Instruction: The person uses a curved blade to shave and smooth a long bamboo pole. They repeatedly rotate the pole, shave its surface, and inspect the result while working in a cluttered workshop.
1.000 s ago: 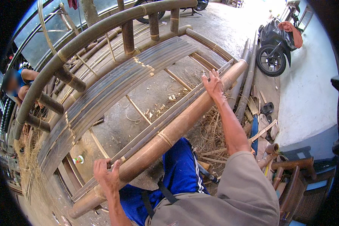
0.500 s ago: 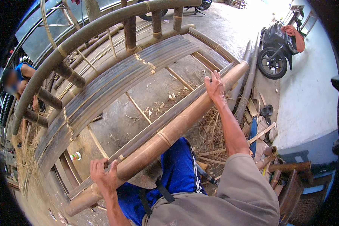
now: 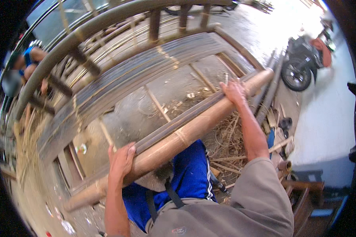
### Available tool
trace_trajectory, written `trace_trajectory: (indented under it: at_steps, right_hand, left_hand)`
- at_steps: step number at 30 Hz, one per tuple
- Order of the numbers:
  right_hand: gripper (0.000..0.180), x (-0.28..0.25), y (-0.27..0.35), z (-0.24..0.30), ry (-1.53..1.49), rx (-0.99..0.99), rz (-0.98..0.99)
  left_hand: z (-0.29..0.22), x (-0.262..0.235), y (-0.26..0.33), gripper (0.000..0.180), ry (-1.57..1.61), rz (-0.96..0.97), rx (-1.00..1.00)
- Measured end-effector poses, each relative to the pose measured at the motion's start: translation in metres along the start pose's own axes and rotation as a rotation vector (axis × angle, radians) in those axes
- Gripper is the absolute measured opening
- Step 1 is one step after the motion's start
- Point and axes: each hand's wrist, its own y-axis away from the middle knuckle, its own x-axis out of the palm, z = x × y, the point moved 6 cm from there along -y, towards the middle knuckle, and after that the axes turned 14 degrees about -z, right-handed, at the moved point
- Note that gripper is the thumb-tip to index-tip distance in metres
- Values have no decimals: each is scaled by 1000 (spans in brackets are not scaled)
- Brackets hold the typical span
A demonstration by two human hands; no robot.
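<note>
**Two hands on a thick bamboo pole at the edge of a slatted frame**

Here is the bamboo pole (image 3: 194, 132), thick, round and pale tan, smooth-skinned with a raised ring node near its middle. It runs on a diagonal from lower left to upper right, across the person's lap, and it forms the near edge of a large bamboo frame (image 3: 118, 85).

The left hand (image 3: 122, 161) is wrapped over the pole near its lower end, fingers curled around the top. The right hand (image 3: 234, 91) is clamped on the pole near its upper end, arm stretched out straight, fingers closed over the curve.

Just beyond the pole, dark narrow slats (image 3: 178, 120) lie alongside it, touching it. Further out, the frame carries a broad curved band of dark glossy strips, and above that a heavy grey-green rail (image 3: 106, 21) on short dark uprights. Through the open gaps shows a grey concrete floor (image 3: 146, 114) littered with chips.

Under the pole are blue trousers (image 3: 190, 177) and a grey shirt sleeve (image 3: 261, 189). To the right sits a tangle of dry fibres and shavings (image 3: 227, 138), with offcuts of wood beside it. Far right, well apart, a motorcycle (image 3: 300, 65) stands by a pale wall. At far left another person (image 3: 25, 65) in blue crouches behind the frame, blurred.
</note>
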Motion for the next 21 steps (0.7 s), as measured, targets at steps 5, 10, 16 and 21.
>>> trace_trajectory:
  at_steps: [5, 10, 16, 21]
  right_hand:
    - [62, -22, 27, 49, -43, -220, -46]
    - [52, -41, 113, 140, -355, -634, 7]
    - [46, -59, 144, 173, -406, -674, 114]
    - [43, -64, 144, 178, -419, -718, 142]
  left_hand:
    - [16, 14, 2, 43, -75, 113, -31]
    - [32, -19, 32, 53, -107, -376, 104]
    - [177, -138, 128, 56, -290, -516, -446]
    - [239, -158, 168, 59, -220, -347, -473]
